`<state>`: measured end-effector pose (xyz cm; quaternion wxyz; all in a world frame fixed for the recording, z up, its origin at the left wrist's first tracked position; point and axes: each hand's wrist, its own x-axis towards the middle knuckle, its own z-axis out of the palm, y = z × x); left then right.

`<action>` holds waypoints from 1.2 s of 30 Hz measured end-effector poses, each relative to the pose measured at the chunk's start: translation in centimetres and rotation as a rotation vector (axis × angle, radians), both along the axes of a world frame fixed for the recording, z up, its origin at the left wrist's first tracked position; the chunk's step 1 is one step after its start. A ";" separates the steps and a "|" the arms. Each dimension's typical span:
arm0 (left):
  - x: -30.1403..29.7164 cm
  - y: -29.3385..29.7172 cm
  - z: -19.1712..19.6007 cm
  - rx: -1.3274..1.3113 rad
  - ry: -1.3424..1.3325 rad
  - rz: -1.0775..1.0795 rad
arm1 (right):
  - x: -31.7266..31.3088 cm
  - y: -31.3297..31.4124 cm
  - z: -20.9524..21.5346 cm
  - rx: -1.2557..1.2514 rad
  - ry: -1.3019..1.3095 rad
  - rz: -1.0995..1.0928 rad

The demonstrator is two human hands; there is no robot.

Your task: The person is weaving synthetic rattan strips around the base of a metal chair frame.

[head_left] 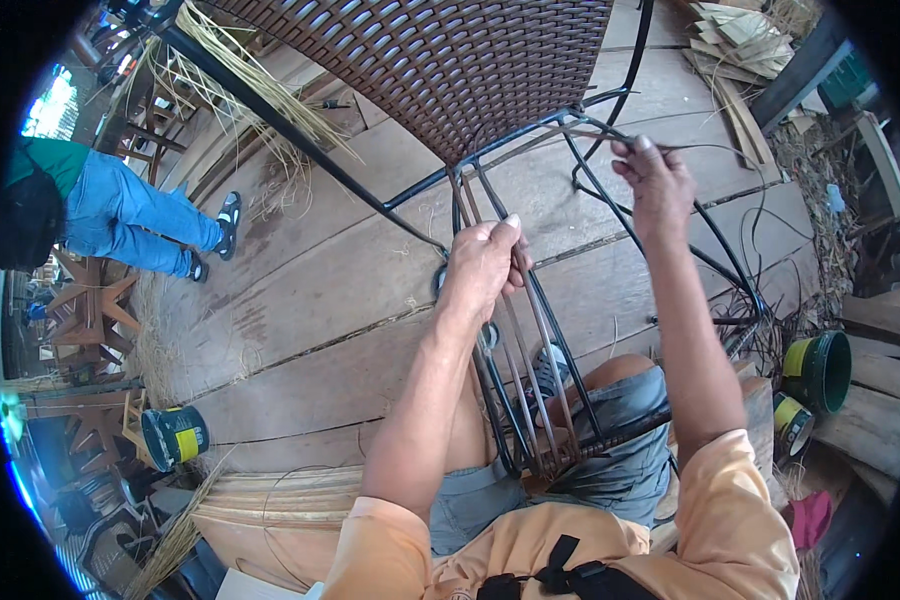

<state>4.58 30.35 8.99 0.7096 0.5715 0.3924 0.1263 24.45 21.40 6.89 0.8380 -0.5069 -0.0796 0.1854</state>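
A chair with a black metal frame stands before me, one panel woven in flat brown strands. Part of the frame rests across my lap, and several brown strands run lengthwise along it. At the left end of a blue-black crossbar, my left hand is closed in a pinch around the strands beside the frame rail. Farther right and higher, my right hand pinches a single brown strand. That strand stretches left to the crossbar, and its loose tail curls away to the right.
Another person in blue jeans stands at the left. Pale strips lie piled beyond the chair. Dark green buckets stand at the left and right. Loose strands tangle on the right floor, and stacked wooden boards lie beside me.
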 end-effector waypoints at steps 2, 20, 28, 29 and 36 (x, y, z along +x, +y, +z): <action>0.5 0.4 0.0 -0.032 0.064 -0.050 | -0.8 -0.1 -1.5 -0.014 -0.039 -0.081; 1.0 1.6 -0.3 -0.154 0.054 0.052 | -2.2 4.6 -2.9 -0.001 -0.121 -0.087; 1.5 2.6 -0.6 -0.090 0.105 0.084 | -3.5 7.1 -4.6 -0.855 -0.602 0.161; 1.0 3.3 -0.6 -0.089 0.103 0.076 | -4.0 7.2 -4.2 -0.977 -0.544 0.333; 2.3 5.0 -0.1 -0.037 0.233 -0.010 | -3.5 7.4 -10.2 -0.079 0.318 0.636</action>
